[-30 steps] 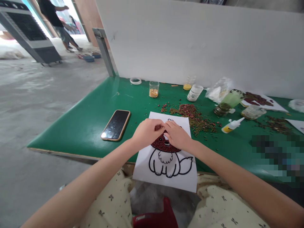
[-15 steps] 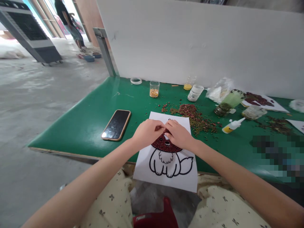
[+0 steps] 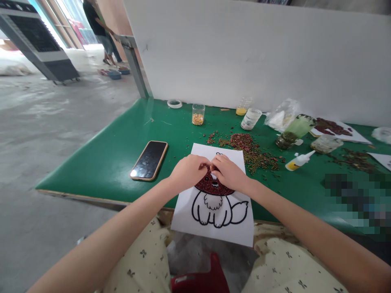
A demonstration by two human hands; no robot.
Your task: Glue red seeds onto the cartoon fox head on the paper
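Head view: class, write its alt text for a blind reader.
Left hand and right hand are close together over a drawn animal's dark red head on white paper; seeds, a phone and a squeeze bottle lie nearby on a green table.

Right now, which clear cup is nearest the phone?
The upright cup of orange kernels; the other cups are all farther right, away from the phone.

No lettering is legible (the yellow label [image 3: 292, 166] on the white bottle [image 3: 303, 159] included).

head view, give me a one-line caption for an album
Two hands meet over a fox-like drawing, its head filled dark red, beside scattered beans on a green table.
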